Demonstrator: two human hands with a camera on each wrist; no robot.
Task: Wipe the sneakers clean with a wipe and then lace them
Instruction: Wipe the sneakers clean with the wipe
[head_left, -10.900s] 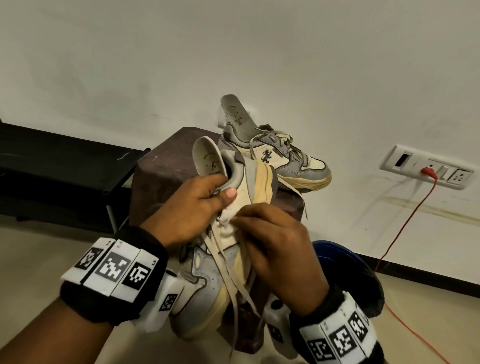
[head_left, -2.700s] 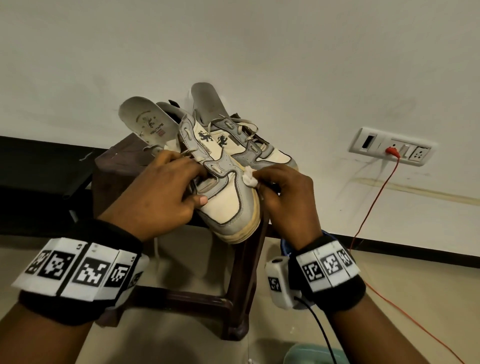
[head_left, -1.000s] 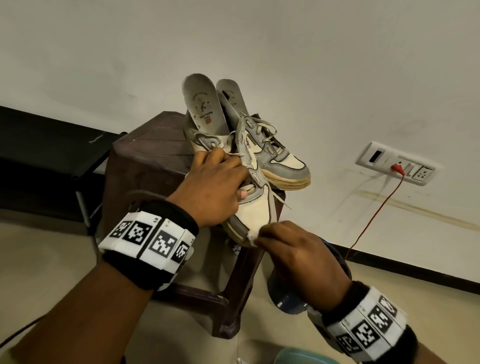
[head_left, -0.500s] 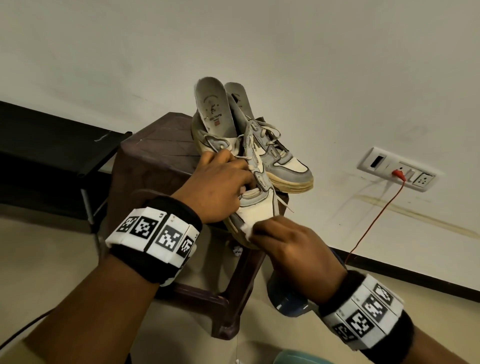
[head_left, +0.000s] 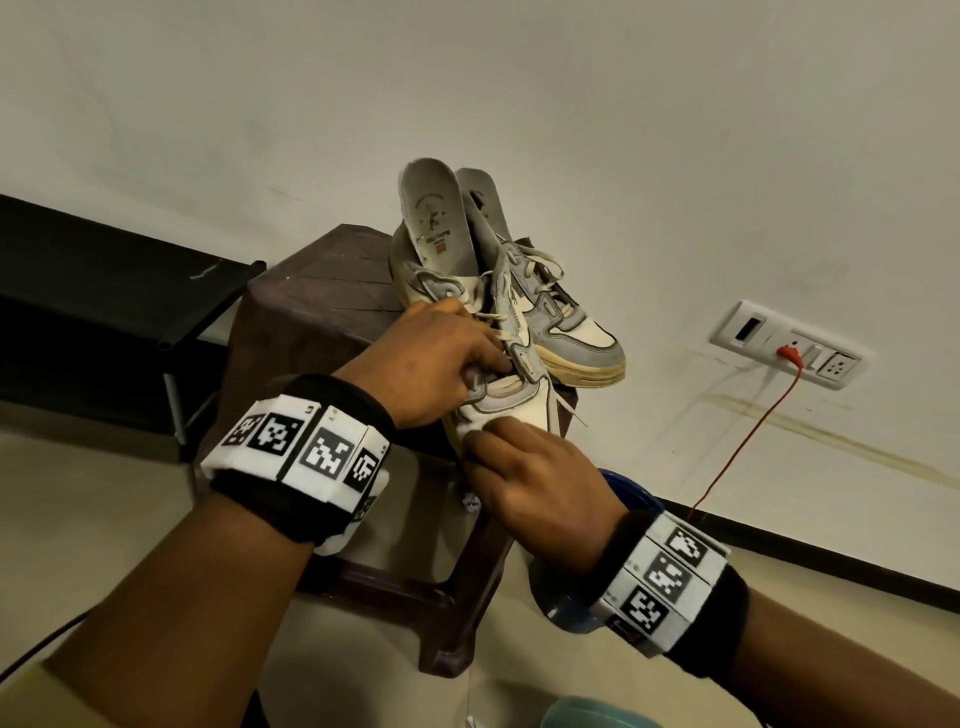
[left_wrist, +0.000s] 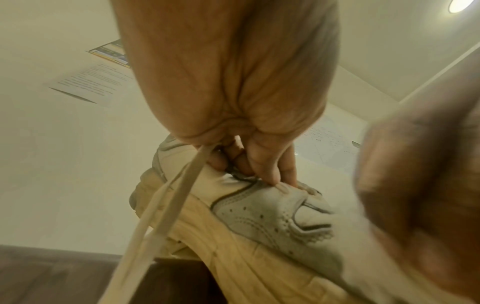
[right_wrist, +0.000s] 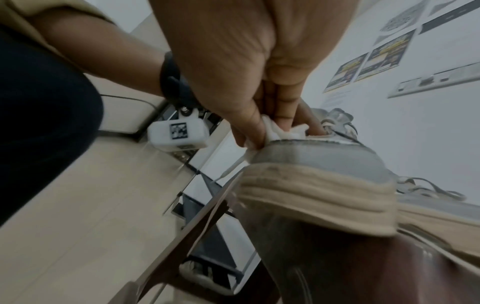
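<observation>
My right hand (head_left: 530, 486), its grip pinching the wipe (right_wrist: 279, 131), has slid onto the toe; my left hand (head_left: 426, 364) grips the near sneaker (head_left: 511, 402), so wiping continues

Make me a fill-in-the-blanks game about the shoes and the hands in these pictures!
1. The right hand pinches a white ____ against the near sneaker's toe.
2. The left hand holds the near ____ steady.
3. Both sneakers sit on a dark brown ____.
4. The cord plugged into the wall socket is ____.

Missing words: wipe; sneaker; stool; red
</observation>
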